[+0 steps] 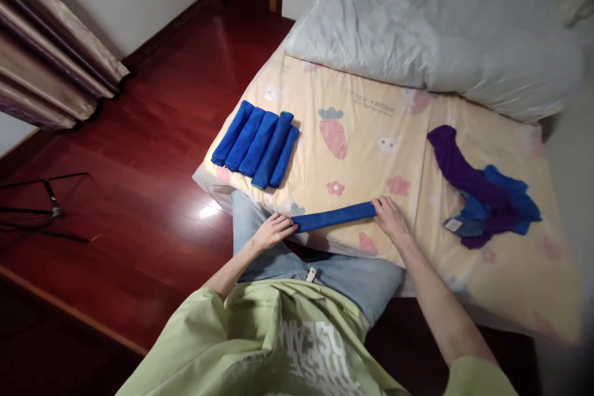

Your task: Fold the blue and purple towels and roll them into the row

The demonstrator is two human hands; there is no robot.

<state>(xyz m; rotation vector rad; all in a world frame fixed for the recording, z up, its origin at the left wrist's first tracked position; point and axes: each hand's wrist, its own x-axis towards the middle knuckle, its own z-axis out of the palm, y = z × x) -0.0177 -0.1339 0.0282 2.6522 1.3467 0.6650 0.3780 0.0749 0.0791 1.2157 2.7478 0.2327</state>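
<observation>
A long narrow strip of folded blue towel (pixel 335 218) lies at the near edge of the bed, tilted slightly up to the right. My left hand (pixel 277 229) is closed on its left end, and my right hand (pixel 388 215) grips the right end. Up and to the left of it, several folded or rolled blue towels (pixel 250 142) lie side by side in a row. Off to the right is a loose heap of a purple cloth (pixel 464 173) and a blue cloth (pixel 517 198), with a pale label showing on one.
The bed (pixel 362 136) has a yellow sheet printed with carrots and flowers. A large grey-white quilt (pixel 371 31) is bunched at its far side. Curtains (pixel 55 43) hang at the left, and a black tripod-like stand (pixel 53 207) stands on the red wooden floor (pixel 153 136).
</observation>
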